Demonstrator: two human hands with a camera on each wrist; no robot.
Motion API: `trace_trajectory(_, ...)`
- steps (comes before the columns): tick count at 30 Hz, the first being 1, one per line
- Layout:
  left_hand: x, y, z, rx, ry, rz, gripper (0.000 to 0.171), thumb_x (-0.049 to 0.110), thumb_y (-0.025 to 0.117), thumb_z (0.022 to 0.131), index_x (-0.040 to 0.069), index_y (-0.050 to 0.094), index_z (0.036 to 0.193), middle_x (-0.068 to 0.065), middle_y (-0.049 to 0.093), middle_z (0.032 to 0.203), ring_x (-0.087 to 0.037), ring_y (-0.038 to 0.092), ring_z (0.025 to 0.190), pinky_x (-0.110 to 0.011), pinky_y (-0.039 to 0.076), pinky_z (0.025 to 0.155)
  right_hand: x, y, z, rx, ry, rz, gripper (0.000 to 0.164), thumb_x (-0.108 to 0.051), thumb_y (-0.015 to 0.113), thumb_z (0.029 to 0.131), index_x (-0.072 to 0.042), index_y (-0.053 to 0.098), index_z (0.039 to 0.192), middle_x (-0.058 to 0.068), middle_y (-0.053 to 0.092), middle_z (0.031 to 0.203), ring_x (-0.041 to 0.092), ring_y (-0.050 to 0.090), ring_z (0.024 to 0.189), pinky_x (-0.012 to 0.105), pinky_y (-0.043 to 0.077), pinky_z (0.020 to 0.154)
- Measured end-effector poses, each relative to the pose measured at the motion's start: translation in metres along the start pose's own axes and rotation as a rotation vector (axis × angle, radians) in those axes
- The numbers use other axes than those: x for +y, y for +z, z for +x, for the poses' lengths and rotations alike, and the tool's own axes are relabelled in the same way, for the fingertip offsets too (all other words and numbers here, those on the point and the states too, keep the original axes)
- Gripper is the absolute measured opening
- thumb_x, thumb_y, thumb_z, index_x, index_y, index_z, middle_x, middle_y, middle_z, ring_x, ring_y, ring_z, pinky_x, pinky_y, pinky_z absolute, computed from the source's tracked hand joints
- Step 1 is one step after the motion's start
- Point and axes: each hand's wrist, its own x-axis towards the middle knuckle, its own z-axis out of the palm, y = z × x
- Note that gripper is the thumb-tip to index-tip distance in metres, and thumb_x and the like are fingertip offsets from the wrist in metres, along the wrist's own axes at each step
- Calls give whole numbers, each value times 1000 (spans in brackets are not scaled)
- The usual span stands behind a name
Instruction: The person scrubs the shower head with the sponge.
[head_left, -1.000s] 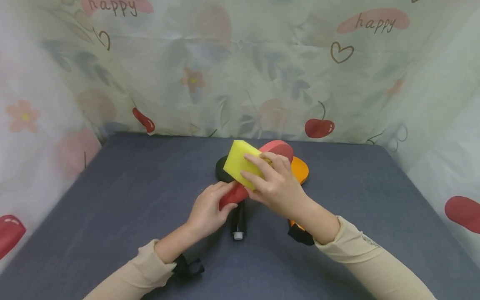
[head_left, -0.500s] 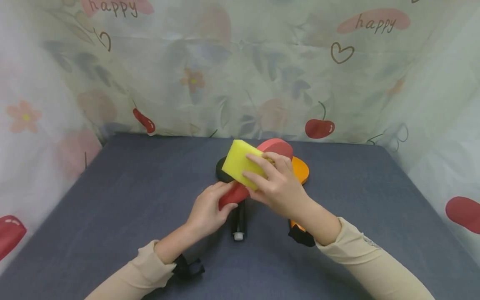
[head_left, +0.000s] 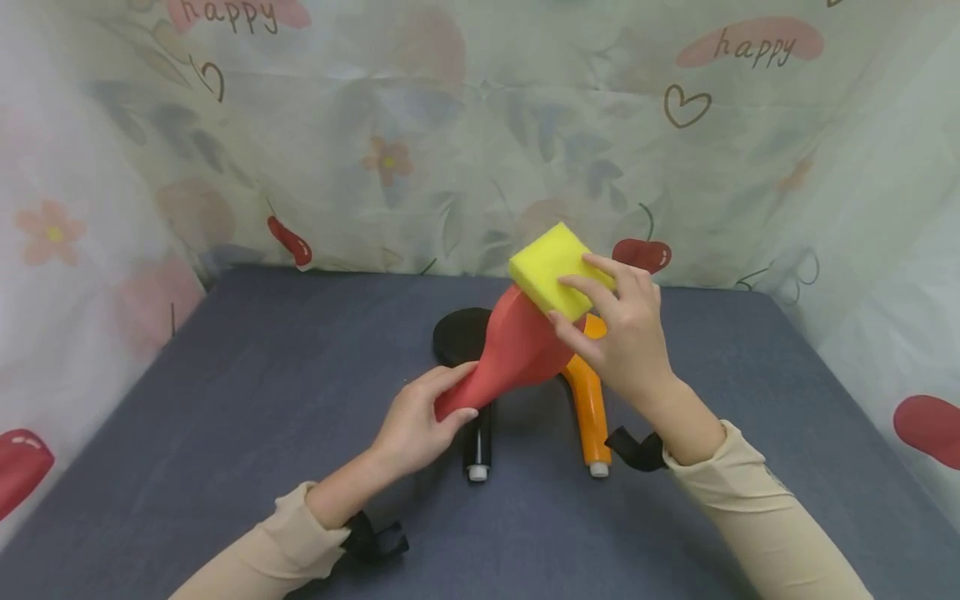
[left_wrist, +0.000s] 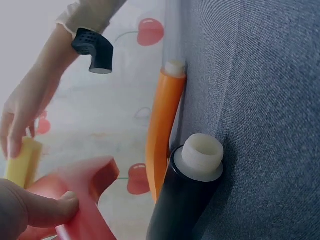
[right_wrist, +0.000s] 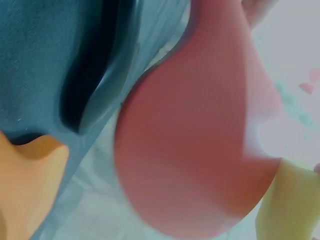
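In the head view my left hand (head_left: 420, 417) grips the handle of a red shower head (head_left: 521, 354), which is tilted up to the right above the table. Between the fingers and thumb of my right hand (head_left: 632, 342) is a yellow sponge (head_left: 551, 271), set against the far end of the red head. A black shower head (head_left: 459, 335) lies behind the red one, its handle partly covered. To its right lies an orange shower head (head_left: 587, 408), its top partly hidden by the sponge and hand. The right wrist view shows the red head's broad rounded back (right_wrist: 195, 130) beside the sponge (right_wrist: 287, 205).
A dark grey cloth covers the table (head_left: 262, 375). Behind it hangs a printed curtain (head_left: 322, 150) with cherries and flowers. Black camera mounts sit at both wrists, such as the right one (head_left: 637, 450).
My right hand has carried the sponge up and right, from the red shower head's neck to its far end. More of the red and orange shower heads shows. The left hand stays in place.
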Motion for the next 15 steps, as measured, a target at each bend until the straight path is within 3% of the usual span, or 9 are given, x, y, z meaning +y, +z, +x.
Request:
trace_trajectory(8,-5,0,4,-30,-14,-262,55,5,72,80,6,53,131,-14,64,109,-23,63,91,-35,55,79,16,-1,-6,-25,167,80,38,-12,72,78,1,60,111,25,48,124,39,43,116,53,39,91)
trace_trajectory(15,-6,1,7,-54,-135,-498,57,6,68,83,7,47,136,-17,57,121,-26,61,94,-31,55,83,21,0,-11,-49,320,161,49,-12,68,81,1,49,124,24,41,132,36,40,121,51,43,92)
